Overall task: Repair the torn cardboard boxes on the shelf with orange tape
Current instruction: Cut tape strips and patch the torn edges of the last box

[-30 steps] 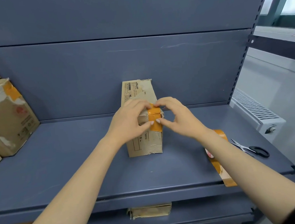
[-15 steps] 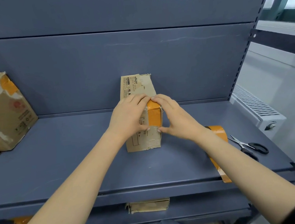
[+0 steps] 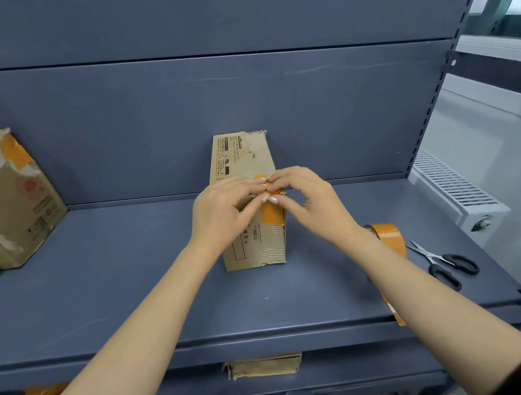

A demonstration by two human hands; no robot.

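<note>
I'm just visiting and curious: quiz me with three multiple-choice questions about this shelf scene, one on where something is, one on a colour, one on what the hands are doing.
1. Where do the scissors lie?
A. on the shelf, right of the tape roll
B. on top of the box
C. on the lower shelf

2. What colour is the tape strip on the small cardboard box?
A. blue
B. orange
C. white

3. What are the left hand and right hand doing?
A. cutting tape
B. lifting the box
C. pressing the strip over the box's top edge

Answers: 1 A, they rest near the shelf's right end; 2 B, it matches the roll; 3 C, the fingertips meet on the strip.
</note>
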